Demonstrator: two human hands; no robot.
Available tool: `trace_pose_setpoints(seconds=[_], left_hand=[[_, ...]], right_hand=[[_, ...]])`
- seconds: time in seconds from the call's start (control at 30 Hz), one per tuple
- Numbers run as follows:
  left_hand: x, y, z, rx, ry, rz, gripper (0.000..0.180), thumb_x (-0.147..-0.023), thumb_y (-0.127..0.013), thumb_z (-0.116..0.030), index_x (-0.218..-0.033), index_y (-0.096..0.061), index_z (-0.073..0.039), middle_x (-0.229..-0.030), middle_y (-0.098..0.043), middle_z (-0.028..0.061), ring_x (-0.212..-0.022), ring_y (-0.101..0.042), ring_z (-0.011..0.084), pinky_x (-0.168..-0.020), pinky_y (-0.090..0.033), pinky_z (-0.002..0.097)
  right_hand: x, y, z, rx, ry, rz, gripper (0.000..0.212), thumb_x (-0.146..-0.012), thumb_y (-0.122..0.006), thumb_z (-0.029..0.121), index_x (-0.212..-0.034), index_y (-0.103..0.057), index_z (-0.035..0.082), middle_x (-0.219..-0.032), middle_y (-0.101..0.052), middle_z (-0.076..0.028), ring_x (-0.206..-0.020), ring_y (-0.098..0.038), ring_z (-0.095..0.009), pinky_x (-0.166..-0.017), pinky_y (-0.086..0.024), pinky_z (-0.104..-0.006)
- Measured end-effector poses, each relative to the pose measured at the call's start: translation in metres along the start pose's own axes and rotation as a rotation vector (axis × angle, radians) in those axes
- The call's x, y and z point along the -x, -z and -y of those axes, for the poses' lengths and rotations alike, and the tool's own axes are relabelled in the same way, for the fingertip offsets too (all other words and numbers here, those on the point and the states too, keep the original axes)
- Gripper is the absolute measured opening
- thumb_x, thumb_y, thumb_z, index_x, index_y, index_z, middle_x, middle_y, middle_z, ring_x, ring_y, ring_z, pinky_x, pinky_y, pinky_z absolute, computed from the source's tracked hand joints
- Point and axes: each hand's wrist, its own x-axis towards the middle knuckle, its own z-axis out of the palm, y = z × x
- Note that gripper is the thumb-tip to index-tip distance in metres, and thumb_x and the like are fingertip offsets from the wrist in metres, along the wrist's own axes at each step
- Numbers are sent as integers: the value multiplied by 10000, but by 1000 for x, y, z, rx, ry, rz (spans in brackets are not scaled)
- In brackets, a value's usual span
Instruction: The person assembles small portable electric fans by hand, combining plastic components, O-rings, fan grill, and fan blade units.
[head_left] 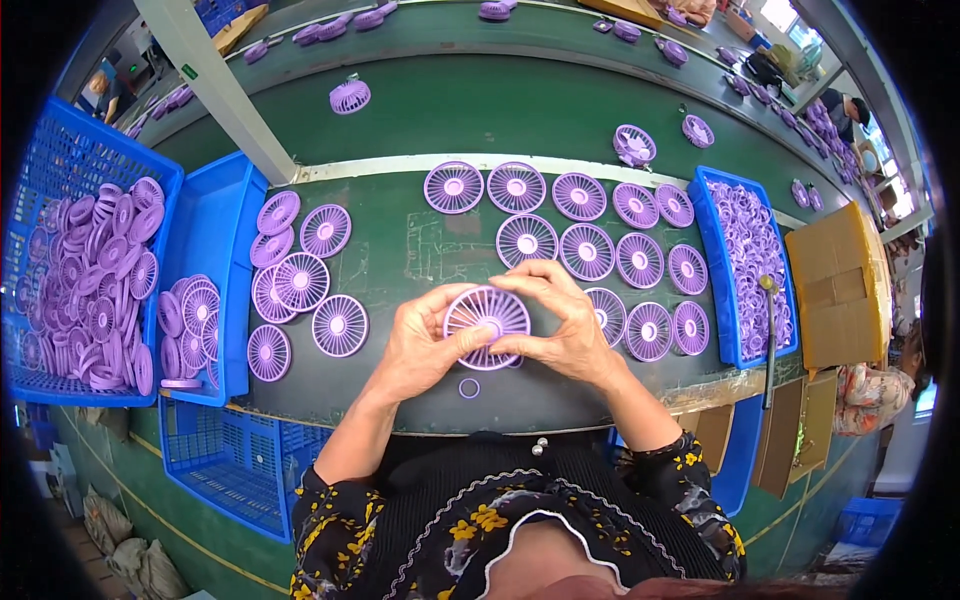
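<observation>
A round purple fan grille (497, 302) with thin spokes is held up above the dark table in front of me. My left hand (415, 335) grips its left side, the thumb lying across the front near the hub. Around the right edge curl the thumb and forefinger of my right hand (572, 328); its other fingertips are partly hidden. Just below, a small thin purple ring (469, 388) lies on the tabletop. Rows of similar grilles (587, 251) lie to the right, and a looser group of grilles (301, 282) lies to the left.
A blue crate (165, 170) heaped with grilles and a smaller blue bin (235, 200) stand left. At right, a blue tray (705, 260) holds small purple rings, with a hammer-like tool (770, 340) over its edge beside a carton (835, 280). A green conveyor (480, 110) runs behind.
</observation>
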Motion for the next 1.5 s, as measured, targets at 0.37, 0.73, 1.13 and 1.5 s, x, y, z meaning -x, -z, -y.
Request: trace_pose_setpoints(seconds=[0.37, 0.73, 1.13, 1.5], left_hand=[[-44, 71, -3, -864, -452, -650, 333, -888, -711, -75, -1215, -650, -72, -1091, -733, 128, -994, -723, 243, -840, -561, 365], [-96, 134, 3, -1569, -314, -593, 621, -863, -739, -249, -1421, -515, -93, -1488, -491, 184, -1435, -375, 395, -1172, -307, 544], [-18, 127, 7, -1649, -425, -517, 409, -906, -695, -200, -1252, -606, -1, -1153, -675, 224, -1032, -654, 415, -903, -518, 472], [17, 36, 32, -73, -75, -423, 376, -1089, -469, -326, -1151, -652, -3, -993, -696, 42, -847, -669, 88, -722, -584, 256]], right_hand=[[86, -30, -13, 348, -224, 71, 262, -785, -824, 152, -976, -684, 42, -1021, -630, -123, -945, -635, -325, -805, -522, -420], [97, -18, -15, -435, -753, 49, 150, -979, -678, 124, -988, -630, -17, -984, -706, -95, -836, -693, -115, -694, -579, -273], [64, -25, -12, -811, -649, 58, 99, -987, -635, 51, -1079, -622, 16, -1019, -693, -66, -864, -676, -119, -737, -581, -260], [31, -41, -12, -866, -623, -52, 230, -996, -630, 82, -1213, -636, 7, -1066, -681, -76, -881, -705, -143, -806, -610, -285]])
